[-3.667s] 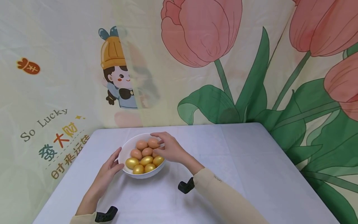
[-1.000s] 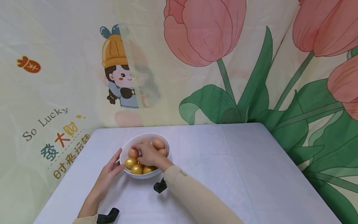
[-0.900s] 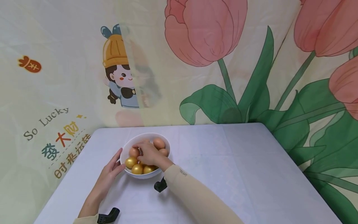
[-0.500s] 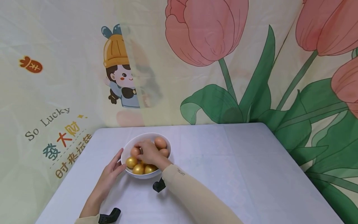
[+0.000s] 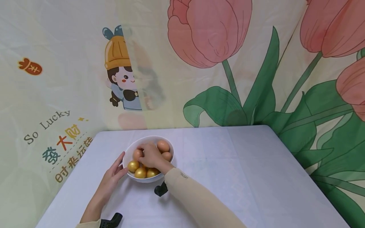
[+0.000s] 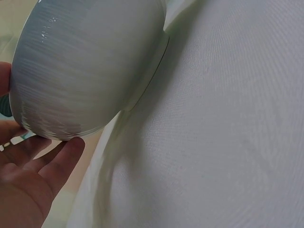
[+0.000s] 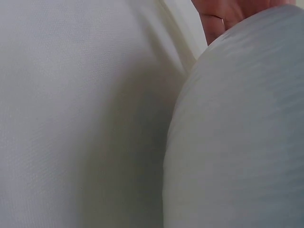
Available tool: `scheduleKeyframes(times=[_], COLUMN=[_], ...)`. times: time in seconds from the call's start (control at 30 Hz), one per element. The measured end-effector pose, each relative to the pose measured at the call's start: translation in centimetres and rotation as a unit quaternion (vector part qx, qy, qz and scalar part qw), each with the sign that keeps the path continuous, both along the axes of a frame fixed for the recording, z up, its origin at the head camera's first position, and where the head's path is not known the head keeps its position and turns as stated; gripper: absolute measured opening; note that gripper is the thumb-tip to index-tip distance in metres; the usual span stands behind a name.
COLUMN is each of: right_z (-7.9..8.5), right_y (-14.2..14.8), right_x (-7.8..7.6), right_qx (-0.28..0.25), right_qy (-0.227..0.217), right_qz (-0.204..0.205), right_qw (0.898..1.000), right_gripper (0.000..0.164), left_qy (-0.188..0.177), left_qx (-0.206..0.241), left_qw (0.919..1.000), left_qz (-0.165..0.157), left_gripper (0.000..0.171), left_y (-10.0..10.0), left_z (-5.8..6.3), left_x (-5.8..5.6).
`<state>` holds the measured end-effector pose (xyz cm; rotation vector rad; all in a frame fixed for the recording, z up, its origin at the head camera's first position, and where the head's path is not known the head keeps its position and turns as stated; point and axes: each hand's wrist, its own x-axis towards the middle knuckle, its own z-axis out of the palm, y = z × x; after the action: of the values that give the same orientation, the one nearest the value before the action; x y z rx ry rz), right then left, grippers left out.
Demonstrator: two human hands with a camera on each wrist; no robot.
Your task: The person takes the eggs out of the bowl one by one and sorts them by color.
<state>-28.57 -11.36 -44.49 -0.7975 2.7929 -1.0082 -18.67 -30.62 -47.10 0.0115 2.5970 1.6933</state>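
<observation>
— White bowl [image 5: 146, 180]: steadied, seemingly, by the left hand [image 5: 112, 177], fingers parted?
— Seemingly. Inside, gold eggs [image 5: 140, 173] are seen nearer than the right hand [image 5: 153, 156], brown eggs [image 5: 163, 146] beside and beyond its fingers, whose grip cannot be told. Picking seems underway; a secure pinch is needed.

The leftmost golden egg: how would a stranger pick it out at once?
On the white-covered table stands a white bowl. Inside it, near the left hand, sits the golden egg. Shiny gold unlike the brown egg behind, it lies further left than any other visible egg.
</observation>
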Motion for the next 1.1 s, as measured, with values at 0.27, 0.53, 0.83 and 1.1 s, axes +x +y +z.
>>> scheduleKeyframes(times=[0.27, 0.53, 0.83, 1.1], right_z=[0.3, 2.0, 3.3, 4.0], right_y=[1.1, 3.2, 7.7, 13.4], right_x=[0.0, 0.4, 0.4, 0.3], right_qx=[-0.074, -0.077, -0.172, -0.180], right_qy=[-0.020, -0.016, -0.086, -0.070], right_qz=[-0.008, -0.022, -0.007, -0.027], right_qw=[0.997, 0.997, 0.981, 0.981], right_gripper=[0.034, 0.044, 0.050, 0.049], left_qy=[0.006, 0.017, 0.013, 0.011], left_qx=[0.000, 0.004, 0.004, 0.003], left_qw=[1.0000, 0.9998, 0.9999, 0.9999], left_qz=[-0.004, -0.004, -0.002, 0.001], left_gripper=[0.075, 0.074, 0.074, 0.074], left_y=[0.0, 0.0, 0.1, 0.0], left_z=[0.0, -0.1, 0.0, -0.1], left_x=[0.1, 0.1, 0.2, 0.1])
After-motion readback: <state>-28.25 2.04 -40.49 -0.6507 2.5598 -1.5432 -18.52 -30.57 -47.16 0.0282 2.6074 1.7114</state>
